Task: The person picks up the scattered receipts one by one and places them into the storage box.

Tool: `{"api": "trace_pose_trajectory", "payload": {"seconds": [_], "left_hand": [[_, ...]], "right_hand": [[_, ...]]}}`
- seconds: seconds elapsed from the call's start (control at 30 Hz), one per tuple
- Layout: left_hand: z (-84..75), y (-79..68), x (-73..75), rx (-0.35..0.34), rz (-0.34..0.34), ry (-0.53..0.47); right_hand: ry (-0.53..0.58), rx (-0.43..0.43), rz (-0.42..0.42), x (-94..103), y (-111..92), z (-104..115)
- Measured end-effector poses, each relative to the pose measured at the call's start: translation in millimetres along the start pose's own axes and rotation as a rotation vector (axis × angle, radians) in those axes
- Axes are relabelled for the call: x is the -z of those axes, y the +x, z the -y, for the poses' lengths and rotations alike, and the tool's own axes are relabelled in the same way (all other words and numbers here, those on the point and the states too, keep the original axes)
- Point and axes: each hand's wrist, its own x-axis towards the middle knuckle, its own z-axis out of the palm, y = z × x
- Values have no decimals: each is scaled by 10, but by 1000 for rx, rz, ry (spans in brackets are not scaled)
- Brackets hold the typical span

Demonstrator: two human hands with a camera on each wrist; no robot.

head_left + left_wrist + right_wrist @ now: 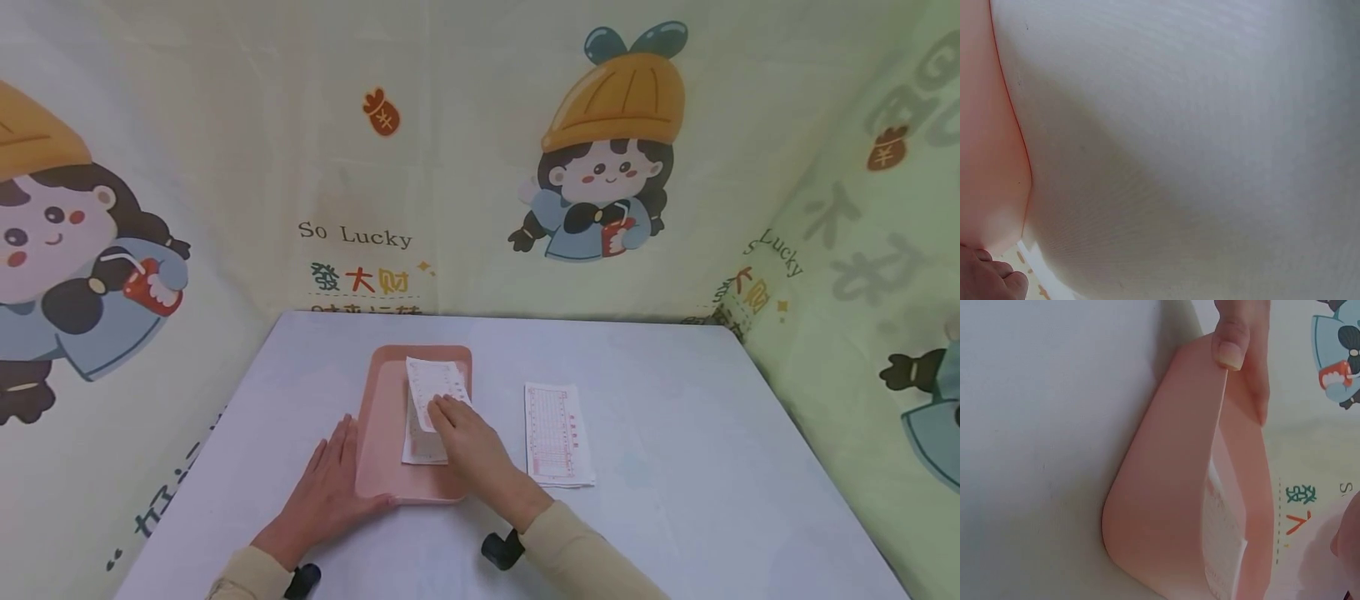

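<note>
A pink tray (380, 442) lies on the table with printed paper slips (427, 457) inside it. My left hand (330, 475) rests along the tray's left side, fingers straight, its thumb on the near rim. Above the slips, my right hand (476, 446) holds another printed slip (435, 379), tilted over the pile; the fingers lie on its upper face and the thumb is hidden in the head view. The right wrist view shows the left thumb (1230, 353) at the tray's corner and the slips (1222, 544) inside.
Right of the tray, a second stack of slips (555, 433) with red print lies on the white table (675, 467). A printed cloth backdrop (465, 167) rises behind the table and at both sides.
</note>
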Motion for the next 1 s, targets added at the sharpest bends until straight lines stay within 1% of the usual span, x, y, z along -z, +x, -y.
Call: {"api": "trace_pose_trajectory", "payload": {"seconds": [0.1, 0.27, 0.47, 0.53, 0.63, 0.73, 0.8, 0.9, 1.0], "left_hand": [[-5, -2, 0, -5, -6, 4], [0, 1, -22, -17, -21, 16], [7, 4, -21, -15, -14, 21], [7, 0, -12, -18, -16, 24], [11, -8, -6, -25, -22, 28], [12, -8, 0, -23, -23, 30], [14, -8, 1, -21, -24, 32], [17, -11, -2, -22, -28, 26], [22, -22, -8, -25, -33, 26]], "right_hand": [[-11, 7, 7, -28, 26, 26], [-27, 6, 42, -84, 58, 69], [-71, -3, 78, -115, 89, 137], [-94, -8, 72, -131, 101, 165], [-146, -13, 31, -179, 124, 196], [-190, -32, 3, -209, 158, 230], [-201, -51, -6, -223, 183, 253], [-204, -89, -3, -241, 211, 283], [-208, -116, 35, -277, 221, 309]]}}
